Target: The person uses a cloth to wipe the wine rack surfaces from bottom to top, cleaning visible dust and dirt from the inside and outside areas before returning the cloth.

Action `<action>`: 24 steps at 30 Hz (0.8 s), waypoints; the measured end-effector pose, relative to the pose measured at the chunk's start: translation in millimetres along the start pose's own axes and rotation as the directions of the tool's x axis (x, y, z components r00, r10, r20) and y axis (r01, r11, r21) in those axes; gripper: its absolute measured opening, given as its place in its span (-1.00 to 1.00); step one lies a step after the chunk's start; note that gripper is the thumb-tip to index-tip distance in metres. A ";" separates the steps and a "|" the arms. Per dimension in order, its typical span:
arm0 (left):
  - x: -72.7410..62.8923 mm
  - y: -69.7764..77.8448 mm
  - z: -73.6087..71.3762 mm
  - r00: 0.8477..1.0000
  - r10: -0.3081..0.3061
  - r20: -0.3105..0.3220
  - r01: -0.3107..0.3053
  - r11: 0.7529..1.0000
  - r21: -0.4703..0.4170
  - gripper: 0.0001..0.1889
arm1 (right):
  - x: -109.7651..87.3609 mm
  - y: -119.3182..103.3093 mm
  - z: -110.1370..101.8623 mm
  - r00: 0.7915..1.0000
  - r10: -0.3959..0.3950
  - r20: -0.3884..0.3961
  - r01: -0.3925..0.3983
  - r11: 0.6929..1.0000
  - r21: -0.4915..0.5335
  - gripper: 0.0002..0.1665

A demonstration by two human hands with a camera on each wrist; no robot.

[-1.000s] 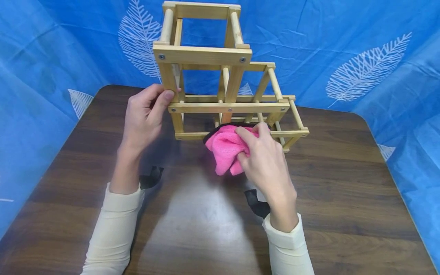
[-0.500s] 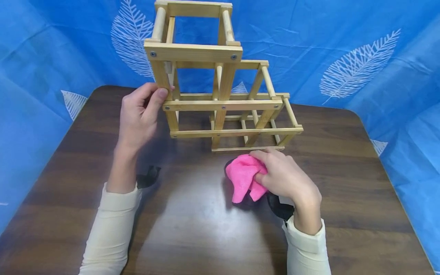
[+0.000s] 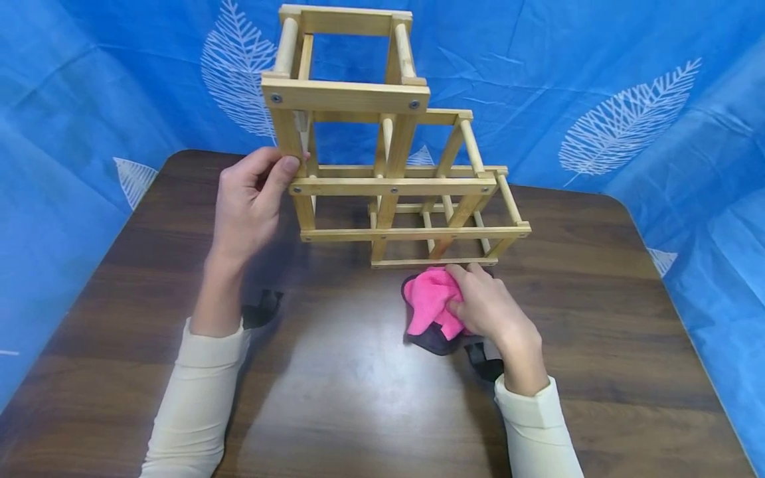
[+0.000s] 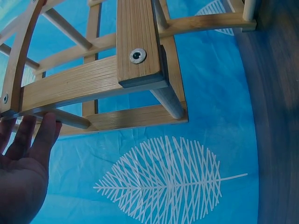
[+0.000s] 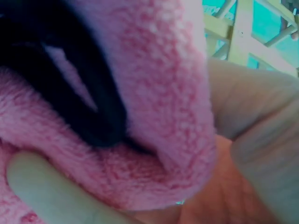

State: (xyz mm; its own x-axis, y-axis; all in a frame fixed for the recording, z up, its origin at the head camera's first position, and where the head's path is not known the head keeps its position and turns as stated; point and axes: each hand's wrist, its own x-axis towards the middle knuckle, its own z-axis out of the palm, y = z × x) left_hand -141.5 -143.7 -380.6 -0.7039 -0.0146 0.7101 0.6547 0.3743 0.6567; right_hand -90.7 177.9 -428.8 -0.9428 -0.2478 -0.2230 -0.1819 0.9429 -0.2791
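Note:
A stepped wooden rack (image 3: 345,96), made of flat slats and round dowels, stands toward the back of the table. With thumb and fingers my left hand (image 3: 248,202) pinches its left upright; in the left wrist view the fingers (image 4: 43,135) reach round a slat. A crumpled pink cloth (image 3: 431,295) with a dark edging is bunched in my right hand (image 3: 493,305), just in front of the rack's lowest slat. Up close in the right wrist view, the fluffy cloth (image 5: 159,93) fills most of the picture, with a finger (image 5: 51,186) pressed against it.
The dark wood-grain table (image 3: 335,411) extends under both arms. Behind it hangs a blue curtain (image 3: 514,60) with white leaf prints. Black straps (image 3: 263,309) show at both wrists.
My right hand has brought the pink cloth down and toward me, away from the rack's lower slats, then shifted slightly left. The left hand keeps its grip on the upright.

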 end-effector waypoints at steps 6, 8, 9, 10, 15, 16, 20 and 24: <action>1.6 0.9 1.9 1.000 0.012 0.008 -0.012 1.000 -0.004 -0.80 | 1.7 3.6 0.7 1.000 0.019 0.015 -0.019 1.000 0.009 -0.29; 1.7 1.0 2.2 1.000 0.011 0.007 -0.011 1.000 -0.005 -0.80 | 0.8 3.8 -0.5 1.000 0.013 0.014 -0.014 1.000 0.008 -0.27; 1.7 0.9 2.5 1.000 0.009 0.006 -0.009 1.000 -0.007 -0.80 | -0.1 4.1 -1.4 1.000 0.009 0.012 -0.009 1.000 0.008 -0.26; 1.5 0.6 2.9 1.000 0.005 0.005 -0.004 1.000 -0.011 -0.79 | -1.7 4.5 -2.8 1.000 0.007 0.010 -0.007 1.000 0.007 -0.24; 0.2 -1.4 7.1 1.000 -0.024 -0.004 0.024 0.999 -0.038 -0.79 | -18.8 6.1 -17.7 1.000 0.019 -0.015 -0.019 1.000 0.020 -0.11; -0.4 -1.6 7.8 0.999 -0.032 -0.005 0.032 0.999 -0.044 -0.79 | -23.8 6.6 -21.9 0.999 0.021 -0.026 -0.020 0.999 0.025 -0.09; -2.5 -1.9 8.6 0.999 -0.036 -0.006 0.036 0.997 -0.064 -0.74 | -44.2 12.8 -38.4 0.989 -0.030 -0.143 0.033 0.999 0.017 -0.16; -4.2 -4.4 4.1 1.000 0.011 -0.015 -0.012 0.997 -0.075 -0.67 | -54.9 24.2 -45.4 0.927 -0.084 -0.365 0.086 0.996 -0.011 -0.32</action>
State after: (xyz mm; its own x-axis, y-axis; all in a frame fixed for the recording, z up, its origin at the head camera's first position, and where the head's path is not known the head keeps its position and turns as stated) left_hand -142.5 -141.4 -387.5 -0.6928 -0.0246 0.7207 0.6816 0.3040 0.6656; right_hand -56.0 224.4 -380.9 -0.9609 -0.2277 0.1575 -0.2651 0.9206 -0.2868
